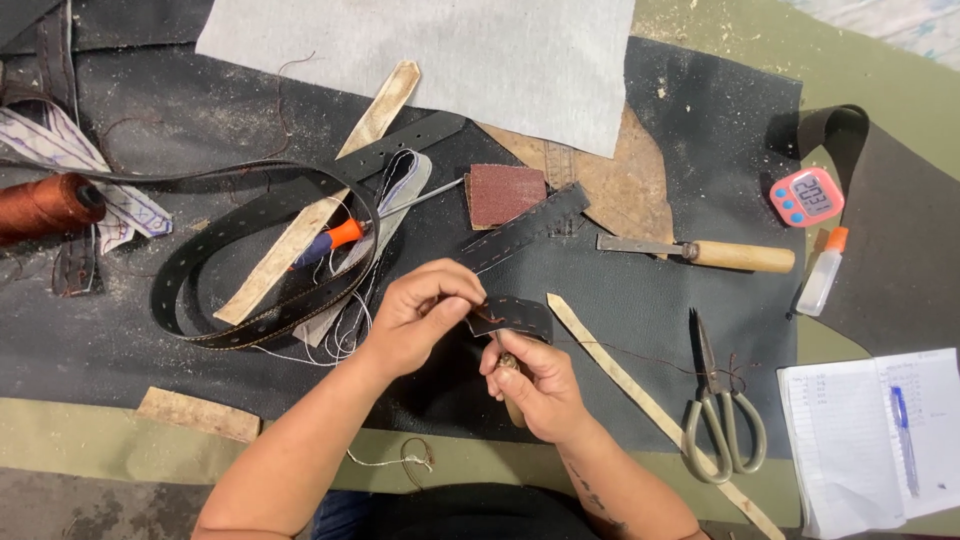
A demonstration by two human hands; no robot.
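We stitch a small dark leather strip.

Our left hand (420, 315) pinches the leather strip (512, 315) just right of its fingertips (long axis running left to right); below it, our right hand (540, 385) is closed around a wooden-handled awl (510, 385) pointing up.

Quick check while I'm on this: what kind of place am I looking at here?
Most likely a leatherworking bench in a small workshop. Dark leather sheets cover the table, a punched belt lies coiled beside a thread spool and scissors, and both hands work a small stitched strap.
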